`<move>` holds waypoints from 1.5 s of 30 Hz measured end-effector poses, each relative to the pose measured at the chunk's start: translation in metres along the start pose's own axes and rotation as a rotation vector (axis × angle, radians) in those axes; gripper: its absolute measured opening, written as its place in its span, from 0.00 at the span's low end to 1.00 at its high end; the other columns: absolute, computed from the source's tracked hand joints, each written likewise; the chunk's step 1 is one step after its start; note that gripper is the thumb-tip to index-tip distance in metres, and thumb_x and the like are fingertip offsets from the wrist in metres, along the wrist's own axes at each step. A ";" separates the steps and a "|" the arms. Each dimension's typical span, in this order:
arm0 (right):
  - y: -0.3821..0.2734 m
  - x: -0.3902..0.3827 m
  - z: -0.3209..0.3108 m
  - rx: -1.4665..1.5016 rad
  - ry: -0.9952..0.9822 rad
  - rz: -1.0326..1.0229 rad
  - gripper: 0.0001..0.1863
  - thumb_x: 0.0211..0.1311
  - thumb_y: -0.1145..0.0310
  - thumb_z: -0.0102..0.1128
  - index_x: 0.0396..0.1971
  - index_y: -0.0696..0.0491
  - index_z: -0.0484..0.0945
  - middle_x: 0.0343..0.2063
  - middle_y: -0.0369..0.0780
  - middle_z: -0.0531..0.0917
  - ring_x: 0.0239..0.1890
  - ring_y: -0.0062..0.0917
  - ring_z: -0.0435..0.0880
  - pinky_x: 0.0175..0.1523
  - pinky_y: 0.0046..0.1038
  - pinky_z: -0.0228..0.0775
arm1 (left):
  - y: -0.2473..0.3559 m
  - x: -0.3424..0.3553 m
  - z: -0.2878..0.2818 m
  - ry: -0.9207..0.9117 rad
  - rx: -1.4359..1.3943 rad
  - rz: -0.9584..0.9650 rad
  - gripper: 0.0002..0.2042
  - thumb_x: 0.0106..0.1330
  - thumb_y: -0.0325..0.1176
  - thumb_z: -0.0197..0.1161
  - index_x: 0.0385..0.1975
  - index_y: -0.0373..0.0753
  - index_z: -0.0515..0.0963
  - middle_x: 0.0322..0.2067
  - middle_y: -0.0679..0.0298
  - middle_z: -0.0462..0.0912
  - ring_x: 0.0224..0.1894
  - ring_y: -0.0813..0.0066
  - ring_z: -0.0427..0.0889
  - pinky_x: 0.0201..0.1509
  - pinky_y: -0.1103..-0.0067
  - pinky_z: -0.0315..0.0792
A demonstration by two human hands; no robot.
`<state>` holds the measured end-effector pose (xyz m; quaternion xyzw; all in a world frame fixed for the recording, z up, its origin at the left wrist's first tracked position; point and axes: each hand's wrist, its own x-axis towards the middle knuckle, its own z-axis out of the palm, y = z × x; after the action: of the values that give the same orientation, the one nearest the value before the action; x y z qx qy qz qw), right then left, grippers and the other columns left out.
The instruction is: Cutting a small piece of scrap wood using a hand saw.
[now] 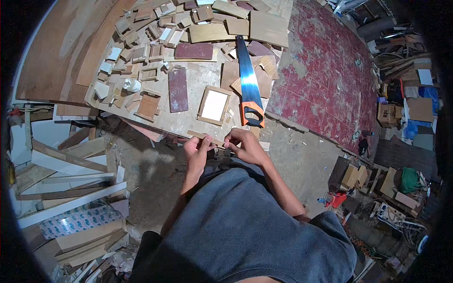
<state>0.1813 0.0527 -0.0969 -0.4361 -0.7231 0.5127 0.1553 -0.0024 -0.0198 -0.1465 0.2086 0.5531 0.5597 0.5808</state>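
A thin wooden strip [215,140] is held at the front edge of the workbench [165,123], close to my body. My left hand [194,153] pinches it near its left part, and my right hand [247,146] has its fingers closed on the right part. Just beyond my hands lies a small wooden frame [203,104] with a white panel inside. To its right rests a handsaw [248,70], its orange and black handle nearest my right hand. Small wood offcuts [230,116] sit between the frame and the saw.
Small wooden boxes [150,74] and frames crowd the bench's far left. Dark red boards [178,89] and plywood pieces [268,28] lie around them. A clear plastic bottle [132,85] stands at left. Scrap boards [71,160] pile up on the left, clutter [396,179] on the right.
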 end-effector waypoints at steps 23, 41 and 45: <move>0.180 0.053 0.077 0.100 0.125 0.261 0.09 0.62 0.66 0.65 0.34 0.58 0.85 0.27 0.40 0.86 0.25 0.20 0.82 0.34 0.27 0.75 | -0.146 0.117 -0.054 0.078 -0.009 -0.251 0.12 0.70 0.35 0.64 0.38 0.29 0.79 0.33 0.59 0.84 0.34 0.72 0.85 0.41 0.78 0.84; 0.234 0.083 0.102 0.003 0.219 0.416 0.11 0.59 0.62 0.66 0.32 0.55 0.86 0.24 0.41 0.86 0.28 0.22 0.85 0.37 0.26 0.75 | -0.174 0.165 -0.091 0.420 0.268 -0.301 0.10 0.64 0.31 0.69 0.39 0.32 0.81 0.30 0.61 0.84 0.27 0.74 0.84 0.25 0.78 0.81; 0.243 0.086 0.108 0.008 0.270 0.433 0.10 0.59 0.65 0.67 0.32 0.56 0.86 0.24 0.40 0.86 0.27 0.20 0.84 0.36 0.25 0.74 | -0.179 0.174 -0.092 0.428 0.269 -0.247 0.09 0.62 0.28 0.69 0.39 0.32 0.81 0.29 0.62 0.84 0.26 0.75 0.84 0.23 0.79 0.80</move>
<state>0.1747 0.0781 -0.3751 -0.6447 -0.5834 0.4741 0.1389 -0.0494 0.0478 -0.3996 0.0919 0.7535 0.4376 0.4819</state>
